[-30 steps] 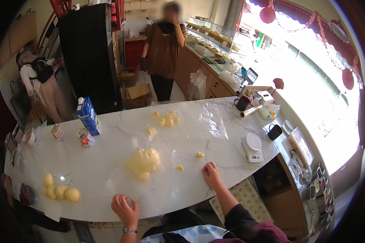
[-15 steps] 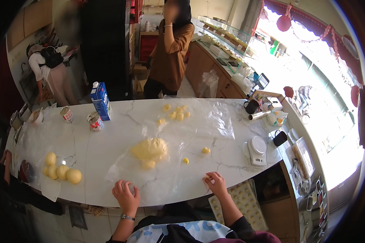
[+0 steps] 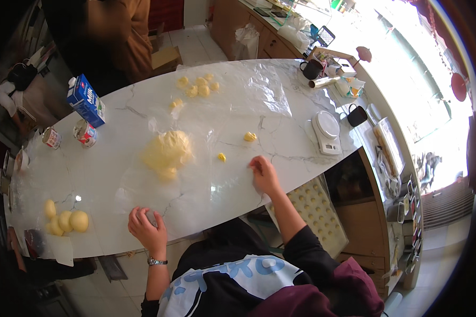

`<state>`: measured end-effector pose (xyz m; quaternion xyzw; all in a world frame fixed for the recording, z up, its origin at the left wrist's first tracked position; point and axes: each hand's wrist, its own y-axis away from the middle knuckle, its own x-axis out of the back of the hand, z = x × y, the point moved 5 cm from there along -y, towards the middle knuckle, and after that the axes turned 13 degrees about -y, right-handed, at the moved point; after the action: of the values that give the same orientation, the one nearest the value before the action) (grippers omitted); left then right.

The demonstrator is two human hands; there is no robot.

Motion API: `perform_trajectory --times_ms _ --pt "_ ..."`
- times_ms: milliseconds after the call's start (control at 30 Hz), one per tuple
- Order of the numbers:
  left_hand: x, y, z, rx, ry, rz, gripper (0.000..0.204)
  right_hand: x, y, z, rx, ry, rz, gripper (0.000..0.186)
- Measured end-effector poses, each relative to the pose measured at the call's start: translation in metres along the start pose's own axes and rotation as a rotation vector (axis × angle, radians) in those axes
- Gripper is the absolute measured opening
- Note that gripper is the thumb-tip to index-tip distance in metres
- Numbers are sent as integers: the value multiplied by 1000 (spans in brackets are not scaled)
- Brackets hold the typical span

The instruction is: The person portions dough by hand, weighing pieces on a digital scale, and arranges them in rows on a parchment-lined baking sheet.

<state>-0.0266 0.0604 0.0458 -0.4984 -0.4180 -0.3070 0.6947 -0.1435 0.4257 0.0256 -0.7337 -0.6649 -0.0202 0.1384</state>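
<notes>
My left hand (image 3: 148,228) rests at the table's near edge, its fingers curled round something greyish that I cannot make out. Farther right, my right hand (image 3: 264,174) is over the white marbled tabletop, fingertips pinched together; whatever they hold is too small to name. Just beyond it lie a small bright-yellow lump (image 3: 222,157) and a larger yellow dough piece (image 3: 249,137). A big mound of yellow dough (image 3: 170,150) sits on clear plastic sheeting ahead of my left hand. Several small dough pieces (image 3: 201,87) lie on plastic at the far side.
Several smooth dough balls (image 3: 79,221) sit at the left. A blue-and-white carton (image 3: 85,100) and two open cans (image 3: 84,133) stand at the far left. On the right are a white scale (image 3: 326,132) and dark mugs (image 3: 357,115). A tray of small rounds (image 3: 314,211) is below the table edge.
The view has tilted down and turned. My right hand has moved forward, away from the table edge and closer to the small yellow pieces. My left hand stays by the near edge.
</notes>
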Motion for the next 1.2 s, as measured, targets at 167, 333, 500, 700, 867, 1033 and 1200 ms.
perform_trajectory --times_ms 167,333,500,700,867,1033,1200 --pt "4 1 -7 -3 -22 -18 23 -12 52 -28 27 96 -137 21" --pt "2 0 -2 -21 -20 -30 23 -2 13 -12 -18 22 83 14" --pt "3 1 -8 -41 -51 -6 22 -19 49 -20 -171 41 1 27" --pt "2 -4 -4 -87 -26 17 21 7 42 -37 -151 112 -54 54" --pt "-8 -6 -9 -191 30 79 16 61 105 -32 -10 -219 204 43" --pt "-34 -6 -47 -120 -133 6 22 145 282 110 -664 -691 627 33" --pt "-76 -24 -114 -419 -546 202 54 259 483 230 -811 -635 1316 36"
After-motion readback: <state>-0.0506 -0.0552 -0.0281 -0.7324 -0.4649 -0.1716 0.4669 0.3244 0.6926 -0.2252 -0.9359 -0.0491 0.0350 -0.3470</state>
